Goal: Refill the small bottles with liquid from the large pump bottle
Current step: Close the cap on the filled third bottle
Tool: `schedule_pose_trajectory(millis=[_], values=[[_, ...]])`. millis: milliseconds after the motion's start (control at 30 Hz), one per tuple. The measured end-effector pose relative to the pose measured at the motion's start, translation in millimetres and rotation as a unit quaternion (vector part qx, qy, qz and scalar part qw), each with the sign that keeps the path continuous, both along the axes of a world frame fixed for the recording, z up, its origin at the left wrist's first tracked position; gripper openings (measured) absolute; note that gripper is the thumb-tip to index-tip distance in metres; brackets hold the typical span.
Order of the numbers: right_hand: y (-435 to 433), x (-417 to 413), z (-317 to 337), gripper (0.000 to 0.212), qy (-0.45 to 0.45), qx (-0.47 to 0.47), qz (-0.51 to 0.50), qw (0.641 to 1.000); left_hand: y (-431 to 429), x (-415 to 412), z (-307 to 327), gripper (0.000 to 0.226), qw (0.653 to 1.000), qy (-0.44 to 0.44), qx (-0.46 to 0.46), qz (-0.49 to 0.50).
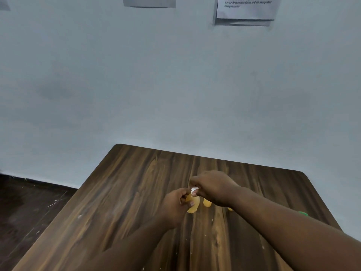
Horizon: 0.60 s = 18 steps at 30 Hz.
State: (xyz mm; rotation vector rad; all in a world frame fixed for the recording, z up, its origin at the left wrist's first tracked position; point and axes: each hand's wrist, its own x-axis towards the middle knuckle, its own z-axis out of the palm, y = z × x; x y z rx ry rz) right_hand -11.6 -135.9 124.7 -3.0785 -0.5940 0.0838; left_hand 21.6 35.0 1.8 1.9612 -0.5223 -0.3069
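Observation:
A small amber bottle (193, 204) is tilted above the wooden table (125, 192), and my left hand (174, 205) grips its body. My right hand (214, 187) pinches the white cap (194, 190) at the bottle's top. Behind my right hand stands a second small amber bottle (207, 203), mostly hidden. A third amber piece (230, 208) peeks out under my right forearm. The large pump bottle is not in view.
A green object (302, 213) shows at the table's right edge, behind my right forearm. The table stands against a pale wall with printed sheets (247, 7) taped high up. Dark floor (29, 208) lies to the left.

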Motion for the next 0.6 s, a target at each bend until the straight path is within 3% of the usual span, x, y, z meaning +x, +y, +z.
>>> schedule_pose_trajectory(millis=[100,200,267,333,400,600], values=[[5,11,-25,0.016,-0.017,-0.014,-0.021,1.0,-2,10,-15,0.028,1.0,0.007,0.005,0.009],[9,29,-50,0.014,-0.016,0.017,-0.061,0.998,-6,28,-31,0.024,0.999,-0.002,0.01,0.03],[7,38,-63,0.021,-0.017,0.107,-0.129,0.986,-9,42,-40,0.025,0.999,0.01,0.006,0.045],[1,41,-78,0.028,-0.021,0.228,-0.203,0.952,-12,60,-55,0.024,0.998,0.023,0.019,0.058],[-3,28,-101,0.021,-0.029,0.295,-0.25,0.922,-15,75,-74,0.027,0.997,0.023,0.043,0.066],[-12,-63,-165,0.016,0.14,0.356,-0.317,0.868,-21,102,-114,0.031,0.993,0.034,0.081,0.083]])
